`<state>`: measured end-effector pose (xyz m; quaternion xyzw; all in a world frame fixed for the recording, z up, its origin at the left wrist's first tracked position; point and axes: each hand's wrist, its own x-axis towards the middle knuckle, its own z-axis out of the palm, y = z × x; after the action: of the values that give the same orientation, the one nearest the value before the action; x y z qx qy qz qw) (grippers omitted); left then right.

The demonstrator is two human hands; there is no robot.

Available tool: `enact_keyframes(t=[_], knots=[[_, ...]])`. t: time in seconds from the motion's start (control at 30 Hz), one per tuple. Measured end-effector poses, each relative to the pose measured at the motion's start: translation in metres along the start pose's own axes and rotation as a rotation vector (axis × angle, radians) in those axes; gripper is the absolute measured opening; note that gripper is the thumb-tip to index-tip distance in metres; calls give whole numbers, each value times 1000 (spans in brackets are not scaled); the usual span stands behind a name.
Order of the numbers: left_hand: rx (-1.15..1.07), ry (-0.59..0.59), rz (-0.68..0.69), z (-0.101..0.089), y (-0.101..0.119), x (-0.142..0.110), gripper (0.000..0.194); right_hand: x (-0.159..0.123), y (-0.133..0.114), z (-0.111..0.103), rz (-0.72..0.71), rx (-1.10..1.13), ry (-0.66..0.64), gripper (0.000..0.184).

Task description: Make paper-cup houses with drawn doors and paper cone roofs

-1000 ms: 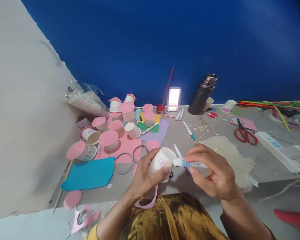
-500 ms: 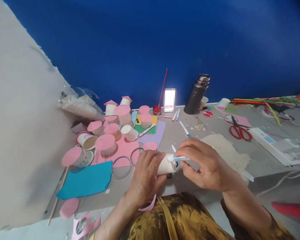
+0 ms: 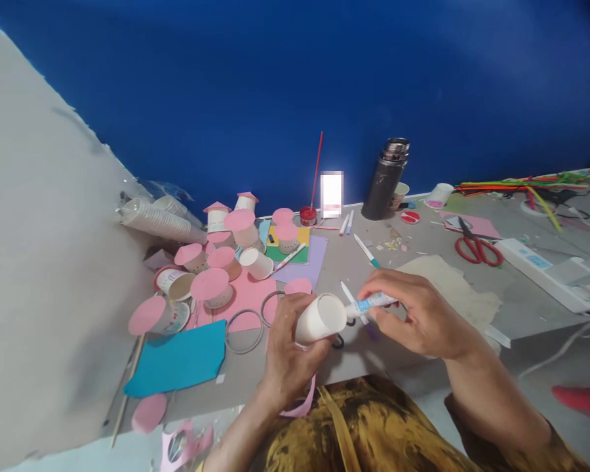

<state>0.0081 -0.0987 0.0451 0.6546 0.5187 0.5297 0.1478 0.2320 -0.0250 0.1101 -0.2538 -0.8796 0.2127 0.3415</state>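
My left hand [image 3: 289, 351] is wrapped round a small white paper cup [image 3: 320, 319], held on its side with its flat end turned to the right. My right hand [image 3: 413, 313] pinches a white tube with a blue label [image 3: 371, 304], and the tube's tip touches the rim of the cup's end. Both hands hover just above the grey table [image 3: 354, 262], near its front edge. A purple marker [image 3: 358, 311] lies on the table under the tube.
Several paper cups with pink round tops [image 3: 226, 255] crowd the left, on pink paper. A teal sheet [image 3: 177, 359] and wire rings [image 3: 244, 330] lie nearer. Behind stand a red paint pot with brush [image 3: 309, 215] and a dark flask [image 3: 384, 180]. Red scissors [image 3: 478, 249] and a power strip [image 3: 545, 269] lie right.
The left hand has turned the cup, so its flat end shows again. The tube's tip has stayed on the cup's end while the right hand shifted slightly right. The camera has tilted a little.
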Motion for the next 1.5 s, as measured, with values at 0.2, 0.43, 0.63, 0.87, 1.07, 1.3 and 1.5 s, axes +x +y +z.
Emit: enact_keyframes(t=[0.2,0.43,0.63,0.87,1.07,1.3,1.5], knots=[[-5,-66,-56,9,-2,-3,46,-3,-14,13,-36,47,51,17],[-154,-25,-510,-26,-11,-11,42,1,28,9,348,-107,442,22],[-535,226,-811,-53,-34,-28,53,-10,99,55,596,-246,249,30],[-760,288,-837,-46,-29,-17,44,-18,122,85,575,-303,155,27],[-571,203,-775,-32,-24,-10,55,-20,125,83,517,-280,210,32],[-135,-105,-406,19,4,46,43,-34,107,65,683,27,521,51],[163,-296,-389,76,-31,94,45,-49,84,59,782,340,682,54]])
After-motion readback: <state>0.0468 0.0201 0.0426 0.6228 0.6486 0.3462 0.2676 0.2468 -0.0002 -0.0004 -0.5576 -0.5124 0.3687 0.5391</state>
